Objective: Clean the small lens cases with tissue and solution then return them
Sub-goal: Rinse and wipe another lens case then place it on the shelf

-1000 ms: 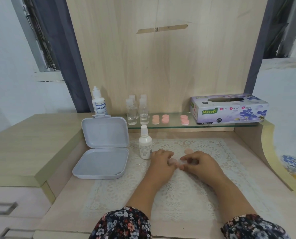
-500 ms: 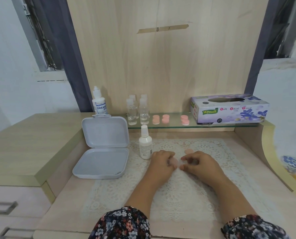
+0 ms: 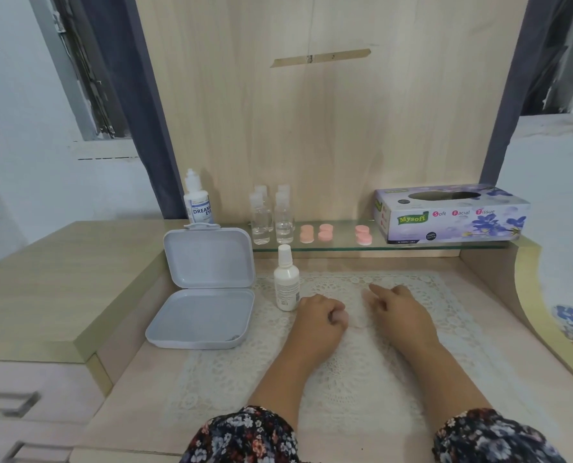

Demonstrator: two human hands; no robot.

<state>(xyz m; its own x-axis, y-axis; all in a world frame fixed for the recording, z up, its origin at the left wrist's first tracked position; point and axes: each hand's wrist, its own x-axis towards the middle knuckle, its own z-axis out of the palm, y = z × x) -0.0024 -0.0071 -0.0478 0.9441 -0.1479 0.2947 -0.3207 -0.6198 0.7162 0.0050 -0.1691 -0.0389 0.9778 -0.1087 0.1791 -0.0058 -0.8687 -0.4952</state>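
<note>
Left hand (image 3: 318,315) curls round a pale pink case (image 3: 342,316) on the lace mat (image 3: 345,379); right hand (image 3: 400,309) rests loose beside it, forefinger out, gripping nothing.

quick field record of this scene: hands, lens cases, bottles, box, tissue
left hand: curled round a small pale pink piece on the lace mat
right hand: fingers extended, resting on the mat
pink lens cases: on the glass shelf, in small stacks
spray bottle: upright beside the left hand
grey box: open, lid up
tissue box: right end of the shelf
</note>
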